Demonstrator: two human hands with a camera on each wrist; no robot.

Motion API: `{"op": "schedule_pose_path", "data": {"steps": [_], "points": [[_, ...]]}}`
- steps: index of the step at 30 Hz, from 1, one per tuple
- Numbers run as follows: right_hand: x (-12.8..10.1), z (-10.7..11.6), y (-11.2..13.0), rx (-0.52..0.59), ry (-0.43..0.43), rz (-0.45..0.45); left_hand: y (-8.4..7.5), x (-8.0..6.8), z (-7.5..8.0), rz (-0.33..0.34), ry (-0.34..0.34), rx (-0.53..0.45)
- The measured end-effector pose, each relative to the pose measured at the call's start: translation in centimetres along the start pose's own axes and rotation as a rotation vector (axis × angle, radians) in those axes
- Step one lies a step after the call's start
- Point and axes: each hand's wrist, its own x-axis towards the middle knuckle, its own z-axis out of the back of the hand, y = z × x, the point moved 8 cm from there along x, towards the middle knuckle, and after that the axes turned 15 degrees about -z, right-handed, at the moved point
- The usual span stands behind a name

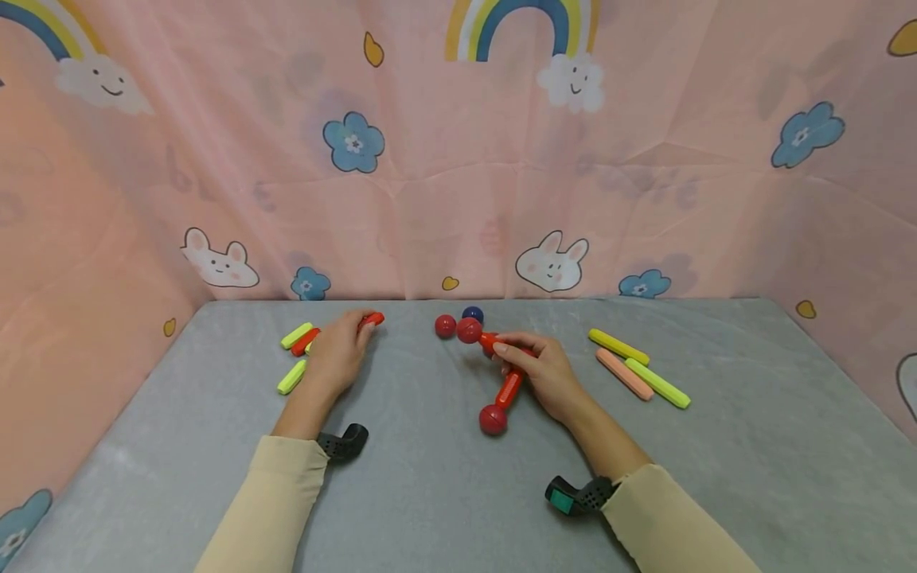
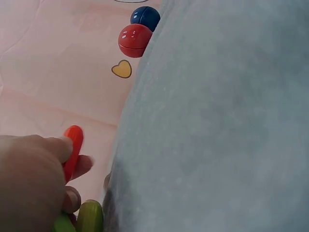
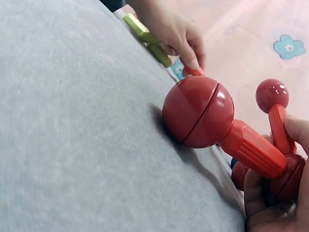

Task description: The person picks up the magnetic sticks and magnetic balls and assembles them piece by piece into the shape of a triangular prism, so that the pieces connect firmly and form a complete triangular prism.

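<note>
My left hand (image 1: 335, 352) pinches a short red stick (image 1: 374, 318) between thumb and fingers, at the back left of the table. My right hand (image 1: 542, 372) grips a joined piece of red sticks (image 3: 253, 150) and red balls. One large red ball (image 3: 198, 112) ends the stick toward the wrist camera, and another red ball (image 3: 272, 94) tips the second stick (image 3: 281, 128). Both sticks meet at a third red ball (image 3: 289, 179), partly hidden by my fingers. In the head view the piece forms a bent shape, its lower ball (image 1: 493, 419) toward me.
Near the back edge stand a loose red ball (image 1: 445, 326) and a blue ball (image 1: 473, 314). Yellow-green sticks (image 1: 291, 378) and a red stick (image 1: 306, 341) lie beside my left hand. Right of my right hand are yellow (image 1: 618, 347), salmon (image 1: 625, 374) and yellow-green (image 1: 657, 383) sticks.
</note>
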Motion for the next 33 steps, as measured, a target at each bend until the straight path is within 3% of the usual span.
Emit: {"op": "schedule_pose_path", "data": {"steps": [7, 11, 15, 19, 21, 26, 33], "points": [[0.0, -0.1, -0.3, 0.024, 0.002, -0.024, -0.2, -0.1, 0.9, 0.035, -0.051, 0.015], [0.0, -0.1, -0.3, 0.033, 0.004, -0.015, -1.1, 0.0, 1.5, 0.075, -0.076, -0.143], [0.0, -0.2, -0.4, 0.052, 0.009, -0.016, -3.2, 0.3, 2.0, 0.073, -0.1, -0.375], [0.0, -0.1, -0.3, 0.062, 0.006, -0.019, -5.6, 0.4, 0.4, 0.097, -0.036, -0.616], [0.0, -0.2, -0.3, 0.064, 0.003, -0.019, -6.6, 0.2, -1.0, 0.113, 0.008, -0.683], [0.0, -0.2, -0.3, 0.063, -0.008, -0.02, -8.3, -0.1, -3.7, 0.111, 0.074, -0.713], [0.0, 0.2, -0.1, 0.052, -0.017, 0.004, -9.5, -0.1, -4.6, 0.1, 0.084, -0.743]]}}
